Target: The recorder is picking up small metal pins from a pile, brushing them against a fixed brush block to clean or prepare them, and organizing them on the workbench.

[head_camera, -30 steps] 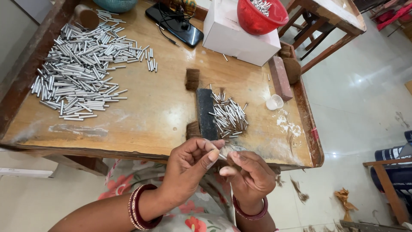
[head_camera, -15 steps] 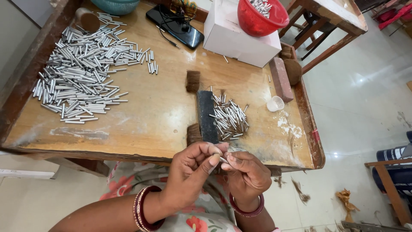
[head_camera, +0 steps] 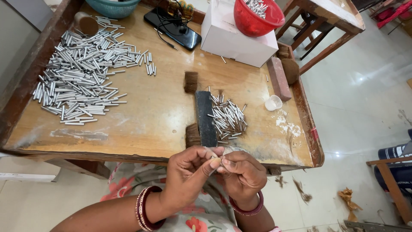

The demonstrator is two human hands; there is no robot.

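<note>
Wooden table [head_camera: 141,124] is carrying a big tube pile [head_camera: 81,77] well beyond the fingers and a small pile [head_camera: 227,118] just past them. Left hand [head_camera: 189,172] and right hand [head_camera: 242,174] are meeting fingertip to fingertip, pinching a small tube [head_camera: 217,160] at the table's near edge.

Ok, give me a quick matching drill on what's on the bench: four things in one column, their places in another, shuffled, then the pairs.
Things:
1. red bowl
2. big heap of metal tubes
3. phone
4. small white cup

Places:
A. spread over the left part of the bench
B. on top of the white box
C. beside the brick-coloured block, near the right rim
D. at the back of the bench, with a cable over it

Pairs: 1-B, 2-A, 3-D, 4-C
</note>
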